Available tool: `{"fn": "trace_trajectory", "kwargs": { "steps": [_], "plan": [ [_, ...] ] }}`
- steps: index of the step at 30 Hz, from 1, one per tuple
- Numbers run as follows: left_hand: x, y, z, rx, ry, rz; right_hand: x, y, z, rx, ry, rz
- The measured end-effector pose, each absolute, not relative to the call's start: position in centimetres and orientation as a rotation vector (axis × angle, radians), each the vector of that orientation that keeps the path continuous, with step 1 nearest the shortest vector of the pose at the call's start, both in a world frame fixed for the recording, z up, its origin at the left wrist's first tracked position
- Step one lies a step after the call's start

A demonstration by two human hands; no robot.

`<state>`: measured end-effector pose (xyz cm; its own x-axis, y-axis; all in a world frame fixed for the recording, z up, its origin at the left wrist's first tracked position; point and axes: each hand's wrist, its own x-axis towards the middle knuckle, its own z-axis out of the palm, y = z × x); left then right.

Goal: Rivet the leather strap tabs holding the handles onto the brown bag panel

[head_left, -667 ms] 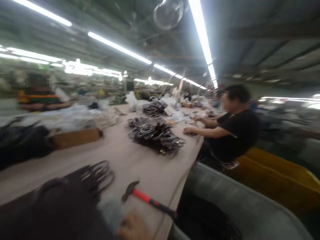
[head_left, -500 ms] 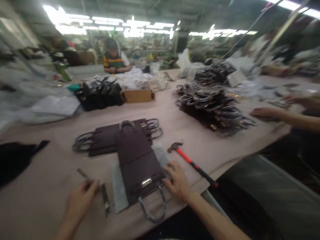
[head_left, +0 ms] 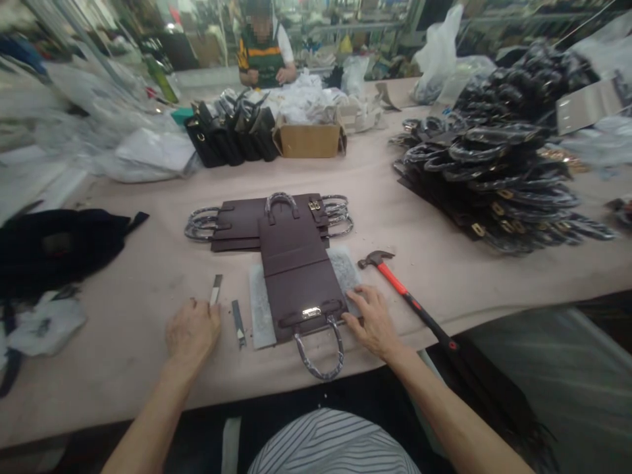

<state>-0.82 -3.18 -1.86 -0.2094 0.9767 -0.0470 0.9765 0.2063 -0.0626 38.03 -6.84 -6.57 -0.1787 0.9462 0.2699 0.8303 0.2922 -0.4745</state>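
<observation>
A flat dark brown bag panel (head_left: pixel 299 273) with a metal clasp and wrapped handles lies on a grey pad (head_left: pixel 259 309) at the table's near edge. My right hand (head_left: pixel 372 322) rests on the pad at the panel's lower right corner, fingers spread. My left hand (head_left: pixel 192 329) is curled on the table, touching a thin metal tool (head_left: pixel 216 289). A second narrow metal tool (head_left: pixel 238 322) lies between that hand and the pad. A red-handled hammer (head_left: pixel 407 299) lies just right of my right hand.
More brown panels (head_left: pixel 241 220) are stacked behind the worked one. A big heap of panels with handles (head_left: pixel 498 171) fills the right. Black handbags (head_left: pixel 232 135), a cardboard box (head_left: pixel 309 139) and a seated person (head_left: pixel 264 49) are at the far side. Dark cloth (head_left: pixel 54 243) lies left.
The view swung down and left from the hall and a co-worker to the table in front of me. Both hands have settled, the left onto the thin tool, the right beside the panel.
</observation>
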Motion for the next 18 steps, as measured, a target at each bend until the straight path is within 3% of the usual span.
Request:
{"fn": "trace_trajectory", "kwargs": {
  "steps": [9, 12, 18],
  "plan": [
    [8.1, -7.2, -3.6, -2.604, -2.009, -0.654, 35.7, -6.2, -3.4, -1.533, -2.155, 0.342],
    [10.5, -7.4, -3.6, -2.677, -1.943, -0.643, 34.5, -5.6, -2.9, -1.487, -2.292, 0.394],
    [12.0, -6.3, -2.4, -2.705, -1.874, -0.290, 33.3, -4.0, -2.1, -1.490, -2.533, 0.355]
  ]
}}
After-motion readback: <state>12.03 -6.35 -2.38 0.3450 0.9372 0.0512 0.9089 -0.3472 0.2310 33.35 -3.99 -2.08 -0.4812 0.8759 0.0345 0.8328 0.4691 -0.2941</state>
